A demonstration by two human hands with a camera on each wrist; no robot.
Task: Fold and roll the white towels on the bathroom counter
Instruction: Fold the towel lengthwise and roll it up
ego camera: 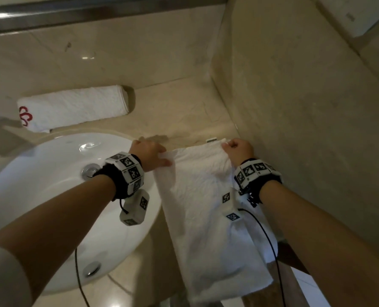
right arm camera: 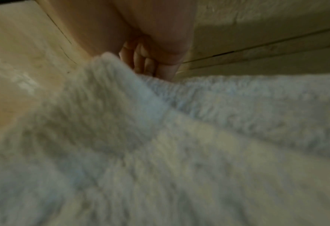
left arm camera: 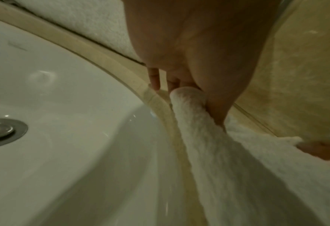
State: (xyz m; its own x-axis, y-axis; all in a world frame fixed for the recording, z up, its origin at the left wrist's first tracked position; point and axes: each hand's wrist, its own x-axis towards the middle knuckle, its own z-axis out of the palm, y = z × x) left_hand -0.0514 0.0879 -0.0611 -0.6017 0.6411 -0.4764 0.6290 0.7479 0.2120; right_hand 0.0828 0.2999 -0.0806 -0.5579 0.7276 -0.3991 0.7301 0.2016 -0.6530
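Nearest, spilling over the front lip of the beige marble counter (ego camera: 179,111): the near end of a long white terry towel (ego camera: 206,218), laid lengthwise between the round white ceramic sink (ego camera: 40,207) on the left and the beige stone side wall (ego camera: 305,107) on the right. Looks folded into a narrow strip, judging by its width; wrinkled, not yet rolled. Farther up, at the towel's far corners, both hands at work. Left hand (ego camera: 149,157): pinching the far left corner between thumb and fingers, cloth bunched into a small ridge in the left wrist view, just beside the sink rim. Right hand (ego camera: 239,150): fingers curled around the far right corner, close to the wall, next to the small sewn label (ego camera: 211,140). Gripped at both corners probably to pull the far edge square and taut, or to begin turning it toward the near end for the roll; hard to say which. Farthest, behind the sink near the back wall: a rolled white towel with red embroidery (ego camera: 73,107), lying on its side, well apart, likely parked there to leave working room.
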